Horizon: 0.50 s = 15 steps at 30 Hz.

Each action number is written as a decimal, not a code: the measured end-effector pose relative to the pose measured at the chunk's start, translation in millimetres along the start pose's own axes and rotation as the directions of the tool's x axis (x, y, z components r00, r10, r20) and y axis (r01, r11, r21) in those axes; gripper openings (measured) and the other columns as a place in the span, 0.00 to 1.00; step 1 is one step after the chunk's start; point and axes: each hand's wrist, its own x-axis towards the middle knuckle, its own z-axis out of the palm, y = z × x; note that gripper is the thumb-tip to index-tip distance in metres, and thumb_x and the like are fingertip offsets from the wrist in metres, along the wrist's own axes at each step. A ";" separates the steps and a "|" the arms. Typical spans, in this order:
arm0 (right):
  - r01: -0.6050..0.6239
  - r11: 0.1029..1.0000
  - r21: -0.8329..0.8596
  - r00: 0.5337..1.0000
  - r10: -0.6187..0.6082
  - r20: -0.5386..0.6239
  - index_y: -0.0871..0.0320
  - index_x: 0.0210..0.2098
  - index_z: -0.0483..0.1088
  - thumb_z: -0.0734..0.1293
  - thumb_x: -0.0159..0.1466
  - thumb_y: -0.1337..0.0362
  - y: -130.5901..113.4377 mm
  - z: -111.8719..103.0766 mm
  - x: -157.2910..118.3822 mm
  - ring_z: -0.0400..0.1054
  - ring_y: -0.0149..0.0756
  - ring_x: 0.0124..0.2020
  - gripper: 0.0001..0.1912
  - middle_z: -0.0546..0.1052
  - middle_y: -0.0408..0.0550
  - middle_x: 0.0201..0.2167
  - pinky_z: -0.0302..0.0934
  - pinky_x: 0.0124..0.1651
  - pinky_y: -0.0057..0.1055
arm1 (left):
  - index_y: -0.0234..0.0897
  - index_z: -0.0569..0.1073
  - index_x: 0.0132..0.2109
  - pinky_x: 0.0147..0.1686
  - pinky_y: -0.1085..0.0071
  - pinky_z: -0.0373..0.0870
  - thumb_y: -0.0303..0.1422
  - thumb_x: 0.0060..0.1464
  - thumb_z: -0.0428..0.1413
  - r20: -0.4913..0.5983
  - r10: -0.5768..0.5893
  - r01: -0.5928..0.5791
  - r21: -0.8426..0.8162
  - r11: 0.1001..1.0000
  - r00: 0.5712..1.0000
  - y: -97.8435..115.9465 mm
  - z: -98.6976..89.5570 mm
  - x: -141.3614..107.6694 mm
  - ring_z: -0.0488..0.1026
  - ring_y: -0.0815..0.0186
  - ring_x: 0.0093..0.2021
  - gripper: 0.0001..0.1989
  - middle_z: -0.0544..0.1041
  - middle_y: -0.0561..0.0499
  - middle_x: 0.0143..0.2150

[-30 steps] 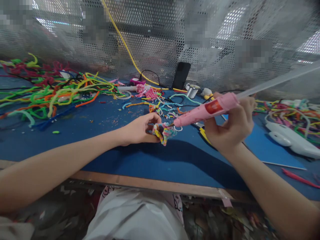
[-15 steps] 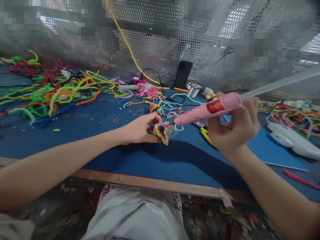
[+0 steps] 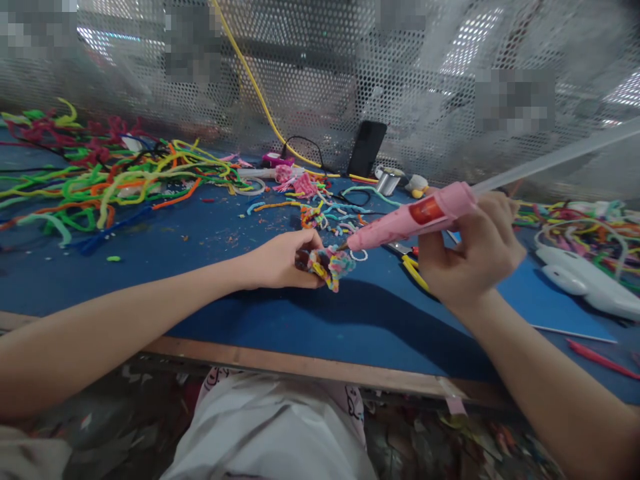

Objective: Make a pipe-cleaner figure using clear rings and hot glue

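Observation:
My left hand [image 3: 287, 260] is closed around a small multicoloured pipe-cleaner piece [image 3: 334, 265], which sticks out past the fingertips over the table. In my right hand [image 3: 470, 253] is a pink hot glue gun [image 3: 407, 220] with a long clear glue stick [image 3: 555, 157] coming out of its back end. The glue gun's nozzle points left and meets the top of the pipe-cleaner piece; whether it touches is hard to make out. A white ring [image 3: 359, 255] lies just behind the nozzle tip.
A heap of bright pipe cleaners [image 3: 135, 177] covers the left of the blue table [image 3: 215, 320]. Pliers with yellow handles [image 3: 414, 273] lie under my right hand. A phone [image 3: 367, 150] leans on the mesh wall. At right are a blue board [image 3: 545, 307] and a white device [image 3: 590, 280].
The glue gun has shifted very slightly left and down, its nozzle staying at the pipe-cleaner piece. My left hand has turned a little, showing more of a dark part between its fingers.

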 end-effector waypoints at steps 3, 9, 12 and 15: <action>0.003 1.000 -0.002 1.000 -0.003 0.002 0.53 0.39 0.69 0.66 0.59 0.73 0.6 -0.7 0.5 0.72 0.37 0.36 0.11 0.74 0.43 0.32 0.61 0.41 0.36 | 0.37 0.66 0.39 0.33 0.69 0.71 0.31 0.46 0.67 0.006 0.004 -0.004 -0.012 1.000 1.000 -0.2 0.0 0.2 0.79 0.62 0.36 0.18 0.80 0.51 0.36; 0.005 1.000 -0.007 1.000 -0.005 0.000 0.53 0.40 0.71 0.66 0.60 0.72 -0.6 -0.3 0.5 0.71 0.38 0.35 0.11 0.75 0.43 0.32 0.60 0.39 0.37 | 0.38 0.66 0.39 0.31 0.71 0.69 0.31 0.45 0.66 0.004 0.017 -0.017 0.018 1.000 1.000 -7.4 0.0 1.4 0.78 0.64 0.33 0.18 0.78 0.54 0.33; 0.009 1.000 -0.022 1.000 -0.009 0.007 0.52 0.44 0.72 0.66 0.61 0.71 -1.5 -0.1 0.4 0.71 0.38 0.36 0.13 0.75 0.43 0.33 0.59 0.40 0.38 | 0.39 0.66 0.38 0.31 0.72 0.69 0.32 0.46 0.66 -0.003 0.024 -0.024 0.024 0.999 1.000 -8.9 0.6 1.6 0.77 0.64 0.33 0.17 0.78 0.54 0.33; 0.014 0.998 -0.057 1.000 -0.014 0.001 0.51 0.47 0.72 0.67 0.61 0.69 -2.0 -0.6 0.1 0.70 0.39 0.36 0.14 0.74 0.44 0.32 0.59 0.40 0.38 | 0.39 0.65 0.37 0.31 0.71 0.69 0.33 0.46 0.66 -0.004 0.031 -0.030 0.032 0.999 1.000 -7.5 0.9 1.3 0.77 0.64 0.33 0.17 0.78 0.54 0.34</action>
